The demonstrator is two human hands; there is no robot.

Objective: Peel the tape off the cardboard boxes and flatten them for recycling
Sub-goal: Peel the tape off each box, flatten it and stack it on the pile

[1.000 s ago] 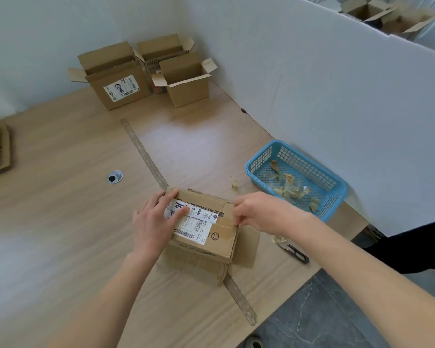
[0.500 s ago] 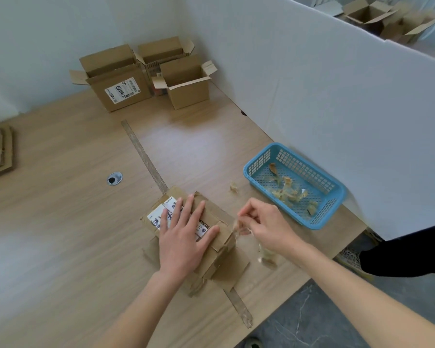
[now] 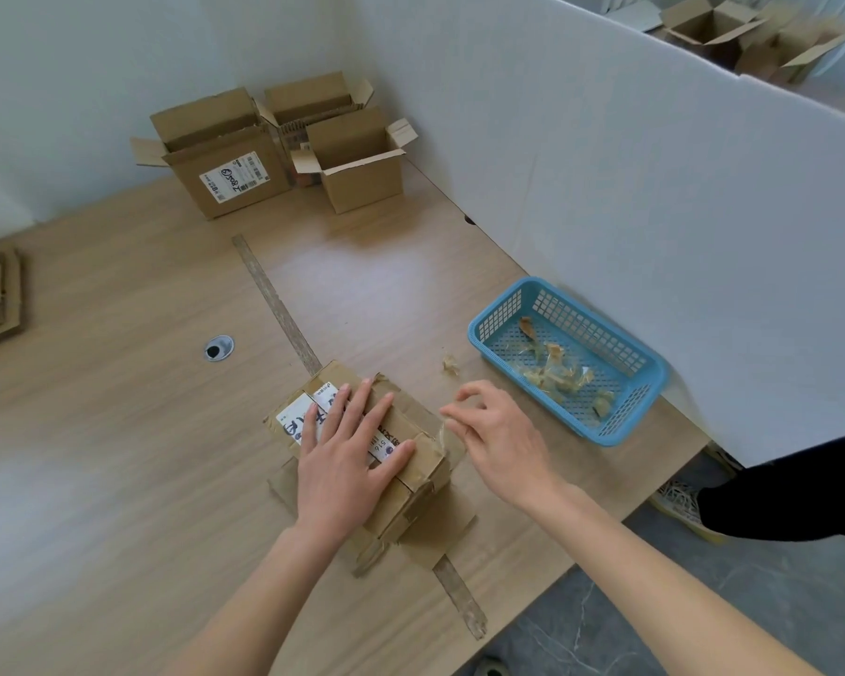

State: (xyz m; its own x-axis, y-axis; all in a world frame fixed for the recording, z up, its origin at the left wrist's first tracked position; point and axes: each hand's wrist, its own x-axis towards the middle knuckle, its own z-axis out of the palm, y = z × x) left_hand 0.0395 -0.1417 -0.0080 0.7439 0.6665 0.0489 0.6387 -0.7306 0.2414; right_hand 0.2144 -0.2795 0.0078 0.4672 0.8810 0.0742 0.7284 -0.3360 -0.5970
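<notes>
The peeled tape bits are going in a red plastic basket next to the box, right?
Not quite: the head view shows the plastic basket is blue, not red. The peeled tape bits do lie in it, beside the small cardboard box.

The near box's label (image 3: 380,439) shows what looks like "516"; other print unreadable.

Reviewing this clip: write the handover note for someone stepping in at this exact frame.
Left hand: flat, fingers straight, pressing on the labelled box at the near table edge.
Right hand: beside the box's right end, fingers loosely curled at a clear tape strip; whether it pinches the strip is unclear.
Done: peeled tape scraps lie in the blue basket; one scrap sits on the table.
Left: finish this box's tape, flatten it, then the three open boxes at the far wall.
</notes>
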